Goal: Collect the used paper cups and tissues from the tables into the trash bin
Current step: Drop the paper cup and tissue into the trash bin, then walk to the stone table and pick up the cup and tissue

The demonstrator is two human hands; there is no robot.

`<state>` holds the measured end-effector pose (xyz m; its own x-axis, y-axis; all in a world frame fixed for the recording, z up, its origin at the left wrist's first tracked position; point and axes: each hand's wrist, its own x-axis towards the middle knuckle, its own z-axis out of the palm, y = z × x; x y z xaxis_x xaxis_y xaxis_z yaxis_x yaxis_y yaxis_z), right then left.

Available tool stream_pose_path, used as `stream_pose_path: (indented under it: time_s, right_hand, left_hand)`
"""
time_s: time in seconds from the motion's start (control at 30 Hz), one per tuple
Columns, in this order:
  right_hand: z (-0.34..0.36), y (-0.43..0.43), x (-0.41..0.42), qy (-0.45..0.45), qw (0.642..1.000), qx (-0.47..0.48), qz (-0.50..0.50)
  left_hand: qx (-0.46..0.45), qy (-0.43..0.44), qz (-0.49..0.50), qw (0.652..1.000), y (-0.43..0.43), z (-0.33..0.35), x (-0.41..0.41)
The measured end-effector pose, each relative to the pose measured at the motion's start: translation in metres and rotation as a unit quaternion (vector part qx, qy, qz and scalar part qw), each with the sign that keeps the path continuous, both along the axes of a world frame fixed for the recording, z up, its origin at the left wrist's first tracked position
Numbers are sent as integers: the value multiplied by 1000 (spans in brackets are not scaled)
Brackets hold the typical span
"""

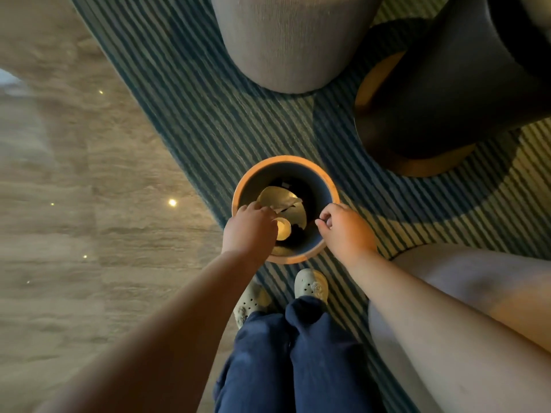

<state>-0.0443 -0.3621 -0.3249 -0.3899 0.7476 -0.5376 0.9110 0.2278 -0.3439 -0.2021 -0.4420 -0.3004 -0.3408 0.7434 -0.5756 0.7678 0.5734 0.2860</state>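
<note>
A round trash bin [328, 186] with an orange rim stands on the striped carpet just ahead of my feet. Inside it lie pale crumpled paper [272, 193] and dark rubbish. My left hand [247, 228] hangs over the bin's left side with its fingers curled round a paper cup [283, 229], whose open mouth faces up. A torn tissue [287, 203] sticks out beside my left fingertips. My right hand [346, 231] hovers over the bin's right rim, fingers curled, thumb near the forefinger, with nothing visible in it.
A grey upholstered seat [292, 43] stands beyond the bin and a dark round stool [441, 93] with a wooden base is at the right. A pale cushion [465, 281] lies under my right forearm. A polished stone floor [74, 204] is to the left.
</note>
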Motion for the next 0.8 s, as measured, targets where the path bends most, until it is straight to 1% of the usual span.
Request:
stream_pose_path:
  time_s: [0.1, 0.2, 0.27, 0.37, 0.47, 0.57, 0.63, 0.7, 0.8]
  right_hand:
    - [72, 12, -9, 25, 999, 12, 19]
    - [157, 30, -29, 68, 996, 28, 52]
    - [221, 44, -51, 103, 989, 65, 89]
    - [335, 68, -95, 150, 966, 134, 164]
    - [465, 85, -141, 192, 933, 207, 223]
    - [583, 88, -175, 232, 893, 303, 238]
    - [652, 83, -193, 250, 881, 329, 231]
    - [711, 72, -208, 271, 872, 349, 212]
    - [779, 47, -230, 286, 850, 386, 213]
  left_hand:
    - [36, 12, 1, 999, 10, 74, -13]
    - [79, 27, 5, 996, 27, 167, -32]
    - [114, 70, -4, 991, 38, 234, -46]
    - [170, 139, 6, 976, 50, 348, -68]
    - [228, 210, 17, 951, 56, 470, -97]
    - [311, 270, 40, 910, 51, 588, -127]
    - [354, 300, 47, 885, 41, 655, -143]
    - [387, 307, 41, 869, 27, 711, -156]
    - [423, 275, 32, 863, 0, 772, -176]
